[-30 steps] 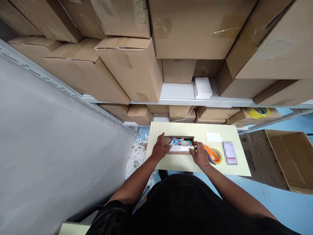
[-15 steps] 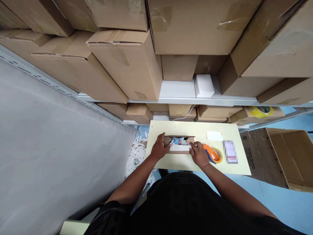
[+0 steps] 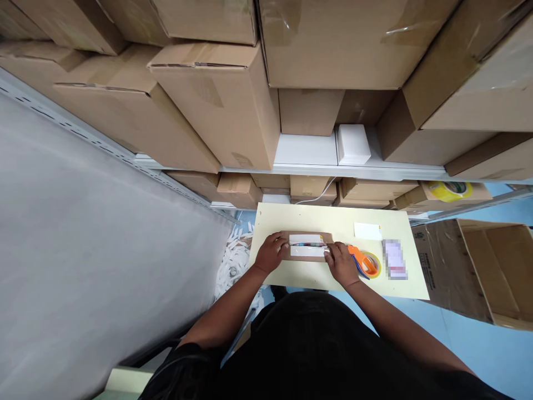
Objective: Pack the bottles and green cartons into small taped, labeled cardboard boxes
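A small cardboard box (image 3: 307,258) lies on the pale table in front of me. Its two long flaps are folded inward, each with a white label on it, and a narrow gap between them shows a strip of colourful contents. My left hand (image 3: 270,254) grips the box's left end, fingers bent over the edge. At the right end, my right hand (image 3: 342,264) holds the box with its fingertips near the gap. Just right of that hand sits an orange tape dispenser (image 3: 358,260) with a yellowish roll.
On the pale table (image 3: 308,215) lie a white card (image 3: 367,231) and a blurred purple item (image 3: 395,259). Shelves of cardboard boxes (image 3: 225,105) rise ahead. A large open carton (image 3: 495,272) stands right. White paper strips (image 3: 233,264) cover the floor left, beside a grey wall (image 3: 104,239).
The far flap of the small box has come down from upright, covering most of the contents. Both hands stay at the box's ends. The view has shifted slightly.
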`<state>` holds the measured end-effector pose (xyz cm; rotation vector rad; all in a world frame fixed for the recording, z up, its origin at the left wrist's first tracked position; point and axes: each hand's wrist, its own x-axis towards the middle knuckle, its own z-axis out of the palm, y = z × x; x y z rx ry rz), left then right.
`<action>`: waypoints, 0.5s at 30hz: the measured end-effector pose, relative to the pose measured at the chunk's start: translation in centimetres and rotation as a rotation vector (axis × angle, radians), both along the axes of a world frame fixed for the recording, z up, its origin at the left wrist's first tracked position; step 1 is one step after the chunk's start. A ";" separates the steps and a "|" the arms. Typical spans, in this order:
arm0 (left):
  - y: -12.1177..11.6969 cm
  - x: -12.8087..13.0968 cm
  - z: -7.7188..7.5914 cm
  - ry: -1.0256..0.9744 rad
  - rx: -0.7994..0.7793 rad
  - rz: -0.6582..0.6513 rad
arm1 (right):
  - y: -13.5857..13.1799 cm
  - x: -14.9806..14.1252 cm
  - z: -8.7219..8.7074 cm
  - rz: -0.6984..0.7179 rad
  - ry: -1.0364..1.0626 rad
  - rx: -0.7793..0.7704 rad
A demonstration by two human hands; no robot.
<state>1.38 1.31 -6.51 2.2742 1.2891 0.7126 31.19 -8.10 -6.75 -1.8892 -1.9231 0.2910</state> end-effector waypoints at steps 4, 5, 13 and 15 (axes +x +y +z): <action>0.1 0.6 -0.6 0.059 0.020 0.019 | -0.1 0.2 -0.6 -0.023 0.050 0.040; 0.2 0.7 -0.6 0.075 0.028 0.019 | -0.1 0.2 -0.8 -0.035 0.065 0.052; 0.2 2.7 0.2 0.138 -0.010 -0.166 | 0.1 0.2 -1.0 -0.056 0.060 0.006; 0.0 3.2 0.3 0.115 -0.040 -0.187 | 0.1 0.1 -0.8 -0.031 0.028 -0.046</action>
